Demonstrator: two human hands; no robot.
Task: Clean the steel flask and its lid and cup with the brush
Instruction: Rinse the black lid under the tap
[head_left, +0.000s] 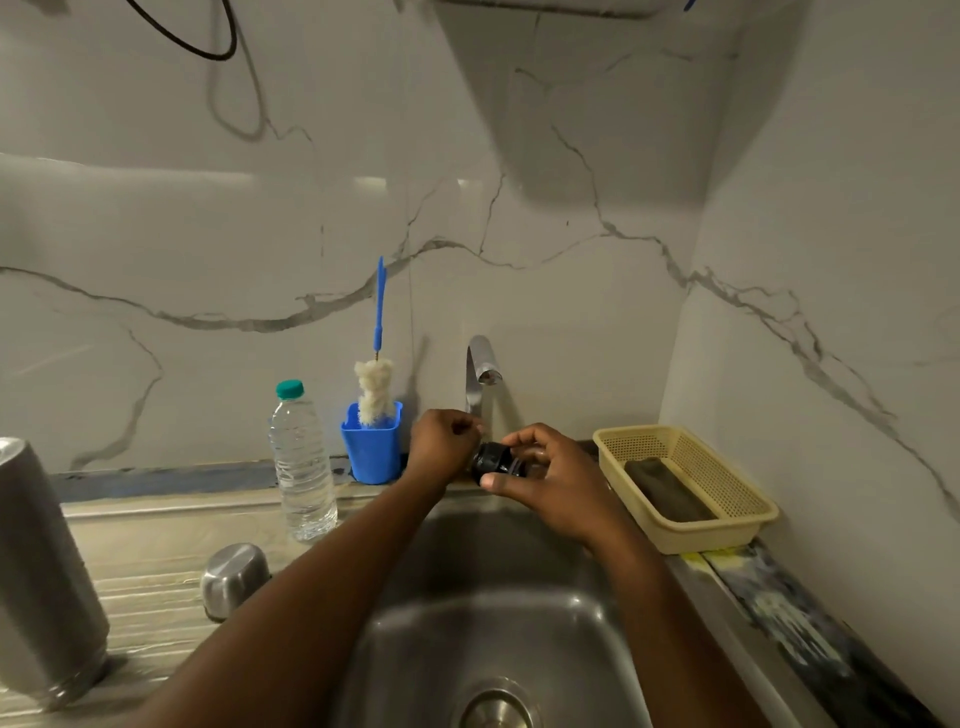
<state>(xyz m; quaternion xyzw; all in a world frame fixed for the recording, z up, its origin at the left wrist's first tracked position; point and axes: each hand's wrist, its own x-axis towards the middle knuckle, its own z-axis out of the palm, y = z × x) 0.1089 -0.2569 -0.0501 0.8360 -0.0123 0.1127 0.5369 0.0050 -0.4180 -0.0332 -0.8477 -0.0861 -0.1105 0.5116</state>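
Head view: the right hand (563, 491) grips the black lid (492, 460) over the sink (524, 618), under the tap (480, 359). The left hand (441, 441) curls at the tap's base; I cannot tell its hold. The flask (44, 577) and cup (234, 577) stand left, with the brush (375, 387) behind.

Both arms outstretched, left hand (441, 441) curled, right hand (558, 480) with fingers round the lid (492, 460)

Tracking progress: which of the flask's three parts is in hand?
The black lid, gripped by the right hand; the steel flask and steel cup sit on the counter.
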